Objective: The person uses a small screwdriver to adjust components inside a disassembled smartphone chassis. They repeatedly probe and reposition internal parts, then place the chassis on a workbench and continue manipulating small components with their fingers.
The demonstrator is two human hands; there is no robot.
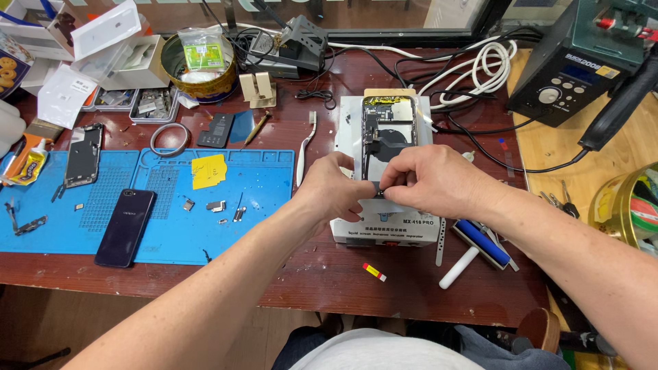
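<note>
Both hands meet over the opened phone (pixel 388 127), which lies face-down with its insides showing on a white heating machine (pixel 384 229). The work under the fingers looks like peeling or seating a small dark strip at the phone's lower end, and it would go best slowly: pull low and flat along the phone body, keep the other hand pressing the frame down so it cannot slide on the plate, and avoid tugging the thin cables just beyond the fingertips.

The left hand (pixel 334 188) is curled, thumb and forefinger nearly closed at the phone's near edge, steadying it. The right hand (pixel 428 179) is pinched shut on the small dark piece (pixel 377 186) (its exact kind is too hidden to tell), touching the left hand's fingertips.

Just right of the right hand lie a blue roller (pixel 484 243) and a white stick (pixel 458 268). Well to the left of the left hand, a blue mat (pixel 260 178) on the table (pixel 329 274) carries a dark phone (pixel 125 227), small metal parts and a yellow note (pixel 208 170).
</note>
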